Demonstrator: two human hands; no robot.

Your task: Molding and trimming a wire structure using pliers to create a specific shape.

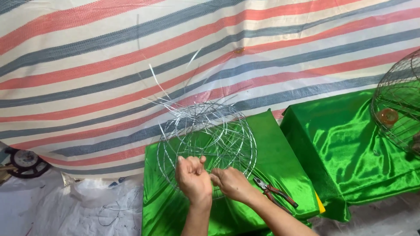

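Against striped tarpaulin (87,65), we pinch the wire frame (205,135) with left hand (192,177) and right hand (229,183), seemingly twisting a joint, pliers (275,192) near.

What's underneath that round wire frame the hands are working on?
Under the wire frame is a box draped in shiny green cloth, with red-handled pliers beside it. The cloth hides what the box is made of.

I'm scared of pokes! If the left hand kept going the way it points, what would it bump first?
The left hand points up and away into the wire ball, so its wires come first; it already seems to pinch one. Beyond lies green cloth, though depth is hard to judge.
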